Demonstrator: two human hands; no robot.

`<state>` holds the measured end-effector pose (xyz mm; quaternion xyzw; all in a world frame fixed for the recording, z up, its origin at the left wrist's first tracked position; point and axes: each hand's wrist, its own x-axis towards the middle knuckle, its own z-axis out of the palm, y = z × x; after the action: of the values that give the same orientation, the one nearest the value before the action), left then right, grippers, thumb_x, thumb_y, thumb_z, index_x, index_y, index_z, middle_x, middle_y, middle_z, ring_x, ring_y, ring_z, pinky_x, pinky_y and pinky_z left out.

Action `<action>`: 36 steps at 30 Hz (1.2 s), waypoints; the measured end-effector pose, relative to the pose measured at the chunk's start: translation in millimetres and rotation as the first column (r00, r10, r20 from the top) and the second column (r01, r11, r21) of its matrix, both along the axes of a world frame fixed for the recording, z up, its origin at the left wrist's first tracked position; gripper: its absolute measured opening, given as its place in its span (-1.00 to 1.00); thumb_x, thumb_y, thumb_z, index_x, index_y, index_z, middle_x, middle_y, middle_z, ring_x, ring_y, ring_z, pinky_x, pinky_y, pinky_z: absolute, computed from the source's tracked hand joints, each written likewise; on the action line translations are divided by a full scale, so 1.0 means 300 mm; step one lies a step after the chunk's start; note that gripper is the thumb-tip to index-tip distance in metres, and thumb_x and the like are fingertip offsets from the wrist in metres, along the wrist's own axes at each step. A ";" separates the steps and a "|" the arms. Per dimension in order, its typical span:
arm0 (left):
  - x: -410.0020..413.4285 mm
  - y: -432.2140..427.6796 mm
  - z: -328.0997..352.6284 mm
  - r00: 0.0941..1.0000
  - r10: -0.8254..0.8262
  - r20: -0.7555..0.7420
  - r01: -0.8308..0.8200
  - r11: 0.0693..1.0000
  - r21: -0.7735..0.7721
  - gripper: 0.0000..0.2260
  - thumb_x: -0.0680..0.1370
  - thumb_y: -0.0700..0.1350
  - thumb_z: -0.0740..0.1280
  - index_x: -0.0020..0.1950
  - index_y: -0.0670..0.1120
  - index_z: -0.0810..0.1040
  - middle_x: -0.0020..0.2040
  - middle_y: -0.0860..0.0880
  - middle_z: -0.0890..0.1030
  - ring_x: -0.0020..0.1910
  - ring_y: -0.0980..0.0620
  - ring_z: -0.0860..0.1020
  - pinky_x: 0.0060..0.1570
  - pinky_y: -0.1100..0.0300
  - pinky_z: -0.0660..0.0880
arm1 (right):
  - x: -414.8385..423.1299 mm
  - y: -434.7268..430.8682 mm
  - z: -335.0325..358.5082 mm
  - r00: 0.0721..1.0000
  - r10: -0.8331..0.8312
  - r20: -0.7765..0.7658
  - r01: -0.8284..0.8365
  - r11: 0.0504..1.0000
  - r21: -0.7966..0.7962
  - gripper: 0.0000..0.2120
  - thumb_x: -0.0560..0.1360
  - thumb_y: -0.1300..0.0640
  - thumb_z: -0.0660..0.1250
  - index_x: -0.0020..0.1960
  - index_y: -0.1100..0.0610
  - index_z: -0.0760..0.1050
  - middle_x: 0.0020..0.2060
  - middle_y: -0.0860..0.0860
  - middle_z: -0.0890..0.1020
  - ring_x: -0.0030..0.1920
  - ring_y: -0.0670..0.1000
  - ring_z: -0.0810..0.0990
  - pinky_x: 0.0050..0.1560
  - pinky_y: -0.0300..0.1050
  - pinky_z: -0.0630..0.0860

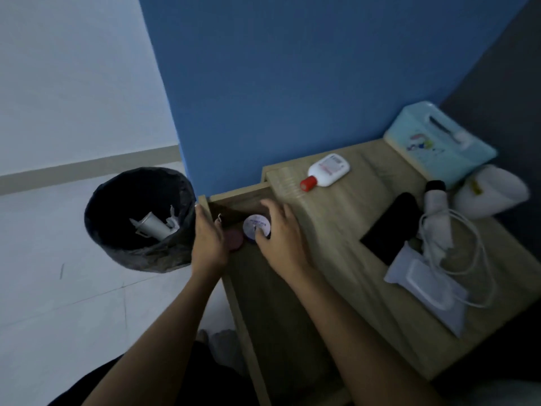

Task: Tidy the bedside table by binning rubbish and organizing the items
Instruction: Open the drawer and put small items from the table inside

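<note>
Right hand [281,238] cupping round tin [256,227], drawer [281,288] open

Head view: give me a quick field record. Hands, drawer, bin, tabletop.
left hand: on the open drawer's front edge
right hand: fingers on a round white-lidded tin in the drawer
drawer: pulled open, also holds a dark red round item
bin: on the floor left of the table, black liner, white rubbish inside
tabletop: lotion bottle lying down, tissue box, black phone, white cable, wipes pack
</note>
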<state>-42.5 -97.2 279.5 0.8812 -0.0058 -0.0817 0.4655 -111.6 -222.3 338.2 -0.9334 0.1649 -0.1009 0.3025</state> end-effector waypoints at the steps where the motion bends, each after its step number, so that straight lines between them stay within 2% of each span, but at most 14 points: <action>1: -0.002 0.004 0.014 1.000 -0.010 -0.007 0.010 1.000 0.013 -0.44 0.65 0.02 0.07 0.56 -0.07 -0.11 0.56 -0.15 0.14 0.47 -0.17 0.27 0.34 -0.08 0.30 | -0.028 -0.018 0.044 0.998 -0.048 0.040 0.049 0.999 -0.008 -0.55 0.49 0.13 0.33 0.36 0.05 0.35 0.28 0.05 0.45 0.25 0.04 0.46 0.09 -0.21 0.40; 4: -0.004 0.012 0.064 0.998 -0.061 0.006 0.060 0.997 0.039 -0.43 0.64 0.00 0.10 0.55 -0.16 -0.07 0.55 -0.20 0.14 0.46 -0.21 0.26 0.32 -0.08 0.31 | -0.115 -0.123 0.172 0.953 -0.240 0.183 0.255 0.965 -0.062 -0.66 0.49 0.15 0.32 0.26 0.12 0.45 0.18 0.09 0.53 0.18 0.12 0.50 0.08 -0.07 0.42; 6: -0.010 0.014 0.091 0.997 -0.075 -0.009 0.076 0.994 0.081 -0.46 0.65 -0.03 0.08 0.54 -0.21 -0.04 0.52 -0.24 0.18 0.42 -0.25 0.31 0.27 -0.08 0.34 | -0.155 -0.234 0.213 0.898 -0.399 0.185 0.423 0.899 -0.115 -0.67 0.50 0.12 0.31 0.25 0.16 0.46 0.19 0.15 0.52 0.19 0.16 0.47 0.14 -0.03 0.39; 9: -0.029 0.025 0.113 0.994 -0.104 -0.025 0.106 0.989 0.100 -0.46 0.63 -0.06 0.12 0.53 -0.21 0.00 0.49 -0.26 0.25 0.36 -0.27 0.38 0.19 -0.09 0.39 | -0.201 -0.391 0.219 0.798 -0.597 0.075 0.596 0.767 -0.239 -0.56 0.49 0.01 0.29 0.29 0.21 0.41 0.23 0.25 0.47 0.22 0.27 0.42 0.20 0.13 0.39; 11: -0.041 0.030 0.117 0.992 -0.120 -0.047 0.124 0.988 0.095 -0.42 0.62 -0.07 0.15 0.54 -0.19 -0.05 0.49 -0.25 0.25 0.35 -0.26 0.40 0.18 -0.07 0.40 | -0.224 -0.448 0.197 0.759 -0.650 -0.035 0.617 0.735 -0.280 -0.51 0.49 -0.03 0.29 0.28 0.25 0.36 0.23 0.29 0.44 0.23 0.31 0.40 0.16 0.20 0.41; 15: -0.037 0.027 0.126 0.989 -0.095 -0.114 0.105 0.990 0.090 -0.44 0.64 -0.09 0.12 0.55 -0.13 -0.10 0.42 -0.27 0.35 0.27 -0.24 0.47 0.07 -0.01 0.42 | -0.257 -0.473 0.141 0.728 -0.664 -0.171 0.583 0.731 -0.353 -0.36 0.48 -0.13 0.29 0.40 0.20 0.21 0.27 0.34 0.35 0.22 0.34 0.37 0.12 0.20 0.42; 19: -0.035 0.021 0.125 0.986 -0.059 -0.156 0.070 0.996 0.063 -0.45 0.63 -0.13 0.11 0.54 -0.12 -0.09 0.39 -0.26 0.38 0.25 -0.23 0.47 0.04 0.05 0.39 | -0.245 -0.475 0.102 0.688 -0.682 -0.248 0.626 0.731 -0.272 -0.23 0.47 -0.23 0.24 0.51 0.07 -0.01 0.35 0.36 0.29 0.24 0.37 0.38 0.15 0.20 0.42; 21: -0.036 0.025 0.121 0.988 -0.068 -0.142 0.077 0.995 0.063 -0.46 0.63 -0.10 0.11 0.54 -0.09 -0.09 0.39 -0.25 0.38 0.24 -0.24 0.49 0.10 -0.03 0.45 | -0.231 -0.474 0.092 0.684 -0.676 -0.274 0.628 0.737 -0.251 -0.21 0.48 -0.19 0.24 0.53 0.04 -0.07 0.37 0.36 0.26 0.27 0.37 0.37 0.19 0.22 0.39; 24: -0.033 0.029 0.117 0.985 -0.082 -0.154 0.095 0.993 0.076 -0.42 0.63 -0.05 0.11 0.54 -0.05 -0.13 0.42 -0.25 0.36 0.26 -0.25 0.48 0.18 -0.14 0.47 | -0.213 -0.476 0.086 0.690 -0.668 -0.279 0.633 0.743 -0.215 -0.23 0.48 -0.06 0.28 0.54 0.03 -0.06 0.41 0.35 0.20 0.32 0.37 0.32 0.24 0.26 0.37; 26: -0.035 0.028 0.121 0.981 -0.084 -0.173 0.098 0.992 0.076 -0.41 0.63 -0.04 0.10 0.55 -0.03 -0.18 0.44 -0.24 0.33 0.29 -0.25 0.46 0.21 -0.15 0.45 | -0.208 -0.483 0.075 0.709 -0.657 -0.256 0.638 0.752 -0.166 -0.23 0.45 -0.02 0.32 0.53 0.03 -0.02 0.44 0.33 0.19 0.36 0.36 0.28 0.28 0.29 0.36; 28: -0.039 0.027 0.126 0.980 -0.078 -0.185 0.091 0.994 0.060 -0.42 0.64 -0.04 0.09 0.55 -0.02 -0.18 0.45 -0.24 0.33 0.31 -0.25 0.45 0.24 -0.15 0.43 | -0.208 -0.483 0.074 0.758 -0.624 -0.190 0.618 0.780 -0.097 -0.22 0.44 0.03 0.34 0.53 0.06 0.02 0.43 0.29 0.26 0.39 0.32 0.29 0.30 0.27 0.37; 31: -0.038 0.029 0.127 0.980 -0.083 -0.182 0.093 0.994 0.051 -0.42 0.63 -0.01 0.10 0.54 0.02 -0.17 0.45 -0.21 0.32 0.32 -0.23 0.44 0.25 -0.16 0.44 | -0.194 -0.416 0.100 0.832 -0.544 -0.107 0.548 0.837 0.004 -0.24 0.47 0.12 0.35 0.54 0.12 0.02 0.40 0.23 0.36 0.36 0.24 0.38 0.32 0.13 0.40; 34: -0.034 0.030 0.124 0.980 -0.086 -0.182 0.092 0.995 0.024 -0.43 0.64 -0.02 0.09 0.55 0.01 -0.16 0.48 -0.20 0.28 0.37 -0.21 0.40 0.30 -0.15 0.41 | -0.167 -0.293 0.121 0.899 -0.438 -0.020 0.438 0.899 0.021 -0.22 0.47 0.10 0.37 0.54 0.05 0.01 0.42 0.18 0.33 0.34 0.20 0.42 0.30 0.13 0.43; 36: -0.035 0.030 0.125 0.979 -0.086 -0.182 0.091 0.996 0.017 -0.44 0.64 -0.04 0.09 0.55 0.00 -0.16 0.49 -0.21 0.27 0.38 -0.21 0.39 0.31 -0.13 0.39 | -0.157 -0.190 0.126 0.940 -0.337 0.052 0.334 0.941 0.054 -0.24 0.45 0.10 0.39 0.53 0.05 0.06 0.45 0.13 0.30 0.32 0.16 0.44 0.28 0.11 0.47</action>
<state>-52.9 -88.2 317.0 0.8749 -0.0017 -0.1822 0.4488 -158.7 -279.4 376.1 -0.8811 0.3145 -0.1756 0.3065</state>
